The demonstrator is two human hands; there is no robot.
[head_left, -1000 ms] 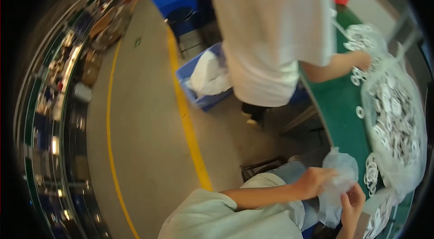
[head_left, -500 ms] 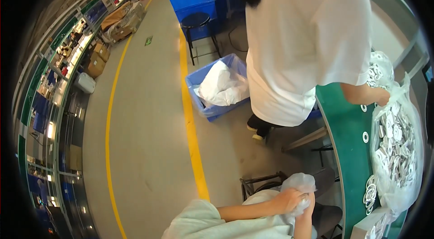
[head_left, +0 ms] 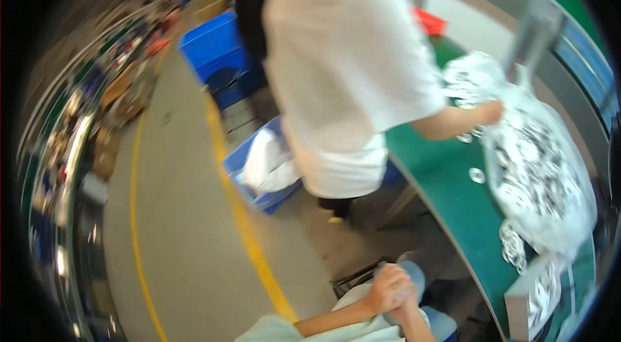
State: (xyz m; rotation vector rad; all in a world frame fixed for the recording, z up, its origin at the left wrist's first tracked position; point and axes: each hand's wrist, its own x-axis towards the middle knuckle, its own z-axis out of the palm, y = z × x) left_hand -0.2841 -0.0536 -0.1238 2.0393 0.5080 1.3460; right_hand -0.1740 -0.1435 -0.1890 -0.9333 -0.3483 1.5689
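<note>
My left hand (head_left: 388,282) and my right hand (head_left: 405,298) are closed together in front of my body at the bottom of the view. They are pressed round a crumpled clear plastic bag, now mostly hidden and blurred between the fingers. To the right, a large clear bag (head_left: 532,164) full of white ring-shaped parts lies on the green table (head_left: 420,157). A co-worker's hand (head_left: 491,112) touches its upper edge. A loose ring (head_left: 477,176) and a small heap of rings (head_left: 512,246) lie beside that bag.
A person in a white shirt (head_left: 349,64) stands ahead at the table. A white box (head_left: 530,300) of parts sits near the table's front. Left of the person are a blue bin (head_left: 265,203) with white bags, a dark stool (head_left: 228,86) and blue crates (head_left: 213,44). Yellow lines (head_left: 259,264) mark the floor.
My view has swung to the right and up. The plastic bag stood out above my hands before; my hands have now closed together over it. The co-worker's hand remains at the large bag.
</note>
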